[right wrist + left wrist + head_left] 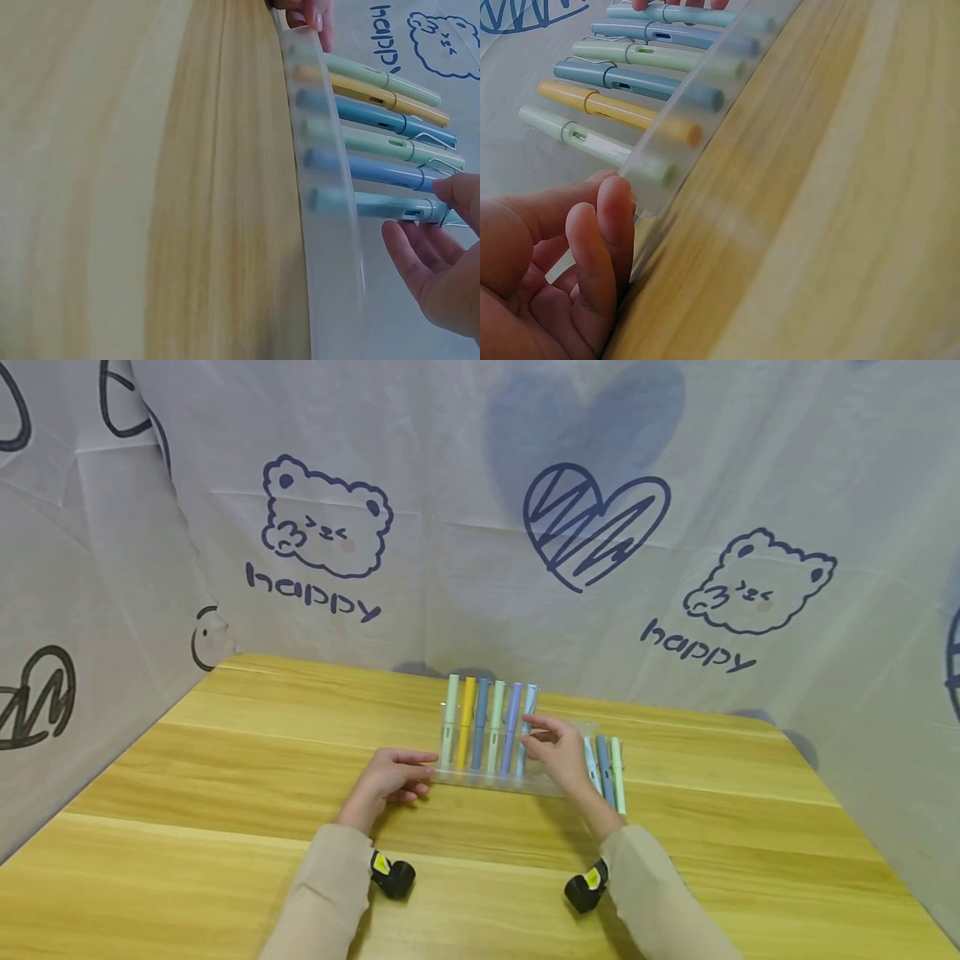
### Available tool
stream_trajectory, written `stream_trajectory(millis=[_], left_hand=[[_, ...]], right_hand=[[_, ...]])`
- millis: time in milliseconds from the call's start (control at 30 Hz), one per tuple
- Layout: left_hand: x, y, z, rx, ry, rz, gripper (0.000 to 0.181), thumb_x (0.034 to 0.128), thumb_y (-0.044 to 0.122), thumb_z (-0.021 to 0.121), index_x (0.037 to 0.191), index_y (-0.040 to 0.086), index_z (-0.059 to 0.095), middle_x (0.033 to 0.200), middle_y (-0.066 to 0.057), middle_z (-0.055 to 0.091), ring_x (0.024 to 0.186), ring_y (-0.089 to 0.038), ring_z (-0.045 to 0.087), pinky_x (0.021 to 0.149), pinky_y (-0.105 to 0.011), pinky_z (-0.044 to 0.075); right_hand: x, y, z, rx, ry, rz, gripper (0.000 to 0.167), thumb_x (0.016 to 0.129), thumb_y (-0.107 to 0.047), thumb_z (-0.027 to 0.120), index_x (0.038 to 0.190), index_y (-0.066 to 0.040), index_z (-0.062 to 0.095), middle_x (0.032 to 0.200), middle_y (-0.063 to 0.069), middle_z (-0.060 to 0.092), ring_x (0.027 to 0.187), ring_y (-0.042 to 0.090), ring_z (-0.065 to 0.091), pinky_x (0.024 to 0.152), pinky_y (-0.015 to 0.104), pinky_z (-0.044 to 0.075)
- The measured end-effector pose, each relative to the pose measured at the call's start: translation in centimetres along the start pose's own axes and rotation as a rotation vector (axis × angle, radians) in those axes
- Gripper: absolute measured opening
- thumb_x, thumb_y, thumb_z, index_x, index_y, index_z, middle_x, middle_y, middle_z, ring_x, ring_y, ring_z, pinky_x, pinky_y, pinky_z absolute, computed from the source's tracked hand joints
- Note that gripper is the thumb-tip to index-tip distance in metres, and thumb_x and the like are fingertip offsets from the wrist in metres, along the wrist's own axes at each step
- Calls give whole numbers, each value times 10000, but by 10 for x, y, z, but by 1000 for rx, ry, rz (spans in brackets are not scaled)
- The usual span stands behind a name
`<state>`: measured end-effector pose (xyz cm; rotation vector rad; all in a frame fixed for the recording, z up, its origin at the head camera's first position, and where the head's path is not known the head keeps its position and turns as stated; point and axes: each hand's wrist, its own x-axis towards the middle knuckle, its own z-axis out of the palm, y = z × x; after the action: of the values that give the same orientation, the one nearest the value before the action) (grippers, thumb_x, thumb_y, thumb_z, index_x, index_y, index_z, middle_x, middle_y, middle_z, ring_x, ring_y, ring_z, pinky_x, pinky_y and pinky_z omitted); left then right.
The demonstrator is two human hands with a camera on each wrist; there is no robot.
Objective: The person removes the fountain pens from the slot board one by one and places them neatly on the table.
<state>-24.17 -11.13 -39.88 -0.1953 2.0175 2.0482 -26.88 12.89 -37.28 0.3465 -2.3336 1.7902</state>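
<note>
A clear plastic pen stand (551, 787) holds several pens side by side: a light green pen (549, 122), a yellow pen (466, 714), a dark blue pen (481, 718), another light green pen (367, 140), a periwinkle pen (386, 172) and a light blue pen (379, 204). My left hand (392, 778) grips the stand's left front corner between thumb and fingers. At the right end of the row, my right hand (558, 750) pinches the light blue pen near its cap, thumb above and fingers beneath in the right wrist view. That pen's lower end sits behind the stand's front lip.
Right of my right hand lie a light blue pen (591, 760), a dark blue pen (605, 772) and a pale green pen (617, 777), partly hidden by the wrist. The wooden table (225, 793) meets a printed white cloth (457, 527) behind.
</note>
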Motion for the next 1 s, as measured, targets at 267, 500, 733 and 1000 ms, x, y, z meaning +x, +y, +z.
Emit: stream_trajectory(millis=[267,500,733,1000], left_hand=[[-1,1,0,10,0,-2,311,833,-6,594,1139,-61,577,609,-68,608,454,-90,551,396,-187,449],[0,0,0,12,-3,-3,307,833,-8,592,1136,-58,580,601,-64,604,455,-90,552,396,-185,449],[0,0,0,12,-3,1,310,832,-11,592,1137,-64,577,589,-64,602,454,-86,550,397,-184,451],[-1,0,0,12,0,0,310,828,-13,594,1134,-66,578,603,-68,609,458,-83,548,403,-179,452]], right_hand=[[0,2,1,-2,27,-62,257,774,98,612,1032,100,611,998,230,603,824,304,592,606,285,538],[-1,-1,1,-22,84,-117,211,775,102,609,984,92,628,917,216,618,774,275,594,593,269,536],[-3,-11,-2,48,144,-185,182,775,148,579,957,156,594,852,278,593,728,221,592,599,289,539],[-12,-33,-5,79,176,-197,191,768,175,567,959,187,569,832,334,569,695,172,589,603,254,535]])
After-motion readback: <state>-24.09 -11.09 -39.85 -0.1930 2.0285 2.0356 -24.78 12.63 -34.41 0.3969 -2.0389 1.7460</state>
